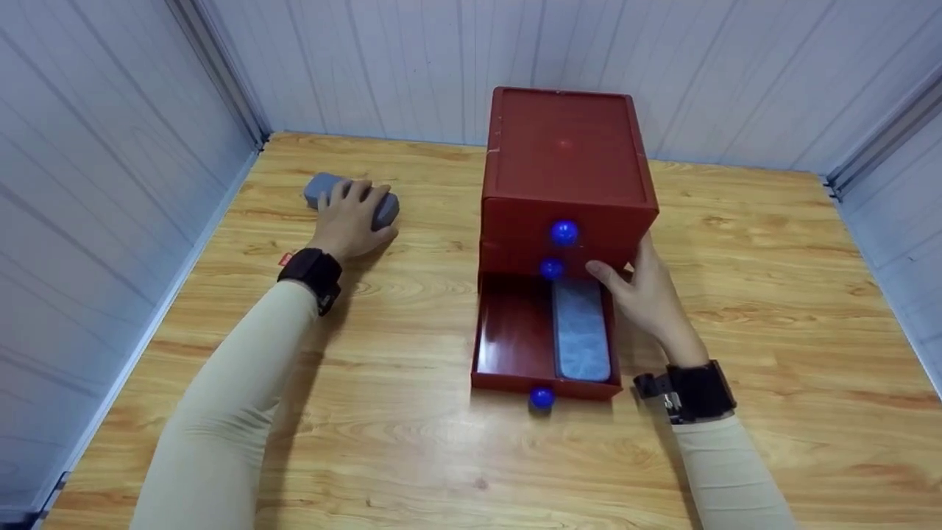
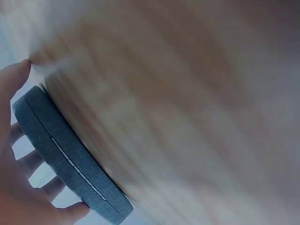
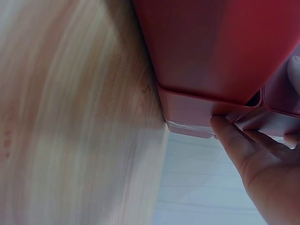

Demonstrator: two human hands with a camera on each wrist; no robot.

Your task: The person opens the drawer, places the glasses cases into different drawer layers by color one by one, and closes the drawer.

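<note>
Head view, nearest first: two forearms in beige sleeves reached out over a wooden table (image 1: pixel 412 456), each wrist wearing a black band. A red drawer (image 1: pixel 515 342) stood pulled out toward the viewer from the bottom of a red box (image 1: pixel 567 169), its blue knob (image 1: pixel 542 398) at the near edge. Inside the drawer, along its right side, lay a grey case (image 1: pixel 581 329), flat and lengthwise. Two more blue knobs sat on the box front above, one over the other.

Right hand (image 1: pixel 647 298) lay against the right side of the box where the drawer comes out, thumb (image 1: pixel 605 276) at the front corner, fingers loosely extended along the wall. Right wrist view confirmed it: fingertips (image 3: pixel 220 125) touched the lower red edge, straight rather than curled, gripping nothing.

Farther off and to the left, well apart from the box, the left hand (image 1: pixel 352 221) covered a second grey case (image 1: pixel 384 209) lying on the table. Left wrist view showed that case (image 2: pixel 70 161) as a fabric-covered oval with a seam round its edge, thumb (image 2: pixel 14 79) on one side and fingers (image 2: pixel 44 187) curled round the other, so the hand had hold of it. White panelled walls (image 1: pixel 110 147) closed the table in behind and at both sides.
</note>
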